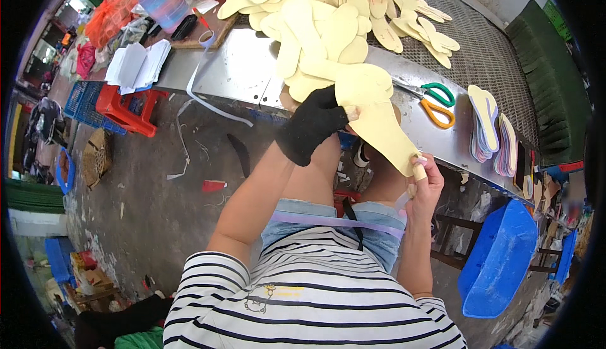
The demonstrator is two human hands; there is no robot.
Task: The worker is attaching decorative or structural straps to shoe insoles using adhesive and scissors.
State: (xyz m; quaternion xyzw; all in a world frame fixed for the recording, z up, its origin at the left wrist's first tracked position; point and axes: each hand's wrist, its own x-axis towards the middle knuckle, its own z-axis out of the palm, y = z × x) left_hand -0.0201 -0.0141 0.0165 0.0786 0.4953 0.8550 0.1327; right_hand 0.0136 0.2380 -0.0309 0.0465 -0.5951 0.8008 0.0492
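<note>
My left hand, in a black fingerless glove, grips a pale yellow insole by its left edge, the thumb on top. At the insole's near right tip is my right hand, its fingers pinched together with wrappings on the fingertips. A lilac strip of tape runs from beside this hand across my lap; exactly how the fingers hold it is hard to make out. Just beyond the held insole lies a large heap of similar yellow insoles on the table.
Scissors with green and orange handles lie right of the insole. Beside them stand stacked insoles. White papers, a red stool and a tape roll are left. A blue bin stands at right.
</note>
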